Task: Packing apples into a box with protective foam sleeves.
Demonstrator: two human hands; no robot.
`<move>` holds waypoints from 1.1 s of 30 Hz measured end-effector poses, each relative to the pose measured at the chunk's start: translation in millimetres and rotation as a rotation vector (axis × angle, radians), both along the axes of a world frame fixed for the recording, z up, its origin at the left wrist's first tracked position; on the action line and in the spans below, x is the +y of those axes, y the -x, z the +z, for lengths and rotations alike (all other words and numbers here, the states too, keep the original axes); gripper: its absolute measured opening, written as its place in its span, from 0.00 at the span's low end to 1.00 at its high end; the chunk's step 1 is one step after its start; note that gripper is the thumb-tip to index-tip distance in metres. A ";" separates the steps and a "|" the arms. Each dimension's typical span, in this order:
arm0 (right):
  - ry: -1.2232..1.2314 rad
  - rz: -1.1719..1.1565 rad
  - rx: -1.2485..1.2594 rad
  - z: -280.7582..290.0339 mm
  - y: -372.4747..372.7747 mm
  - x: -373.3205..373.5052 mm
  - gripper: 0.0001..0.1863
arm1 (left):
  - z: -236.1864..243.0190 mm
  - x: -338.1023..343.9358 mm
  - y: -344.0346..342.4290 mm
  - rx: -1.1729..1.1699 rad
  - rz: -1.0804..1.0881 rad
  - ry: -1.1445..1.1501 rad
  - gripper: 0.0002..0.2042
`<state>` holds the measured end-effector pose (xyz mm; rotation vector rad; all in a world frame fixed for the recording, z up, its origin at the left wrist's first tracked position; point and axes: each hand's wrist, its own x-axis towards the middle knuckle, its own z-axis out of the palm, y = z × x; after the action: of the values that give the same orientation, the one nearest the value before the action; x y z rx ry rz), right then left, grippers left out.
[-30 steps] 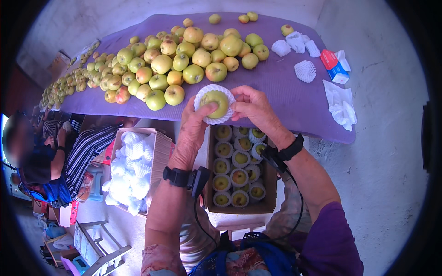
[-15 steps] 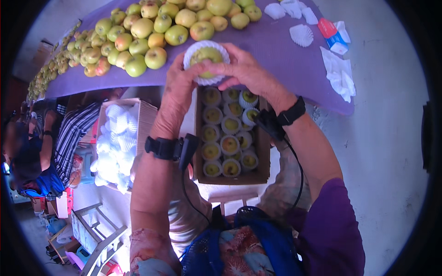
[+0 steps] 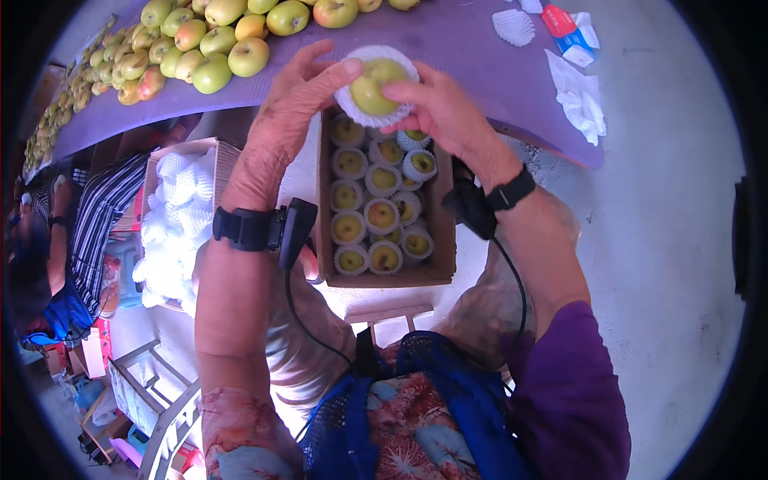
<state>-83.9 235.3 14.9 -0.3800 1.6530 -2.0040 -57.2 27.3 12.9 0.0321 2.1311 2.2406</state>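
A yellow-green apple in white foam net [image 3: 374,90] is up at the purple table's near edge, over the open carton. My left hand [image 3: 300,94] has its thumb on the net's left rim, fingers partly raised. My right hand [image 3: 448,112] grips the apple from the right, thumb across its front and fingers partly hidden beneath. Below, the brown carton [image 3: 448,260] holds rows of netted apples [image 3: 382,214].
The purple table [image 3: 480,80] carries loose apples [image 3: 211,74], foam nets [image 3: 512,27], tissue [image 3: 576,96] and a red-blue packet [image 3: 566,32]. A box of white nets [image 3: 172,216] stands left, near a co-worker [image 3: 56,256] and a metal stool [image 3: 152,388].
Both hands and the netted apple have moved up in the view, as have table and carton with the camera's movement. My left thumb has shifted from the apple's face to the net's rim.
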 end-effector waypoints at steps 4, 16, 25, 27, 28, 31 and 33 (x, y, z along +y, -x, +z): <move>-0.010 -0.143 -0.089 -25.7 -48.7 16.7 0.25 | 7.9 -8.2 -9.2 0.092 0.091 0.075 0.34; -0.061 -0.729 -0.613 -205.8 -136.3 32.5 0.24 | 13.4 -10.1 -23.0 0.159 -0.065 0.362 0.25; -0.017 -1.015 -0.624 -251.3 -131.3 17.4 0.22 | 7.7 -2.3 -26.4 0.247 -0.130 0.679 0.19; -0.041 -1.129 -0.665 -258.3 -127.4 14.9 0.22 | 7.8 2.9 -27.6 0.355 -0.114 0.770 0.18; -0.036 -1.133 -0.668 -261.7 -126.3 14.2 0.22 | 7.5 4.0 -26.9 0.357 -0.120 0.774 0.18; -0.029 -1.170 -0.632 -271.6 -122.7 15.4 0.23 | 4.6 7.3 -24.0 0.404 -0.175 0.849 0.18; -0.058 -1.126 -0.671 -279.2 -118.9 14.9 0.23 | 3.3 7.5 -24.5 0.407 -0.194 0.889 0.17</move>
<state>35.0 250.1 -264.3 1.3895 1.5486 -2.3277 -32.7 34.8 16.1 0.6583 2.9616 1.0909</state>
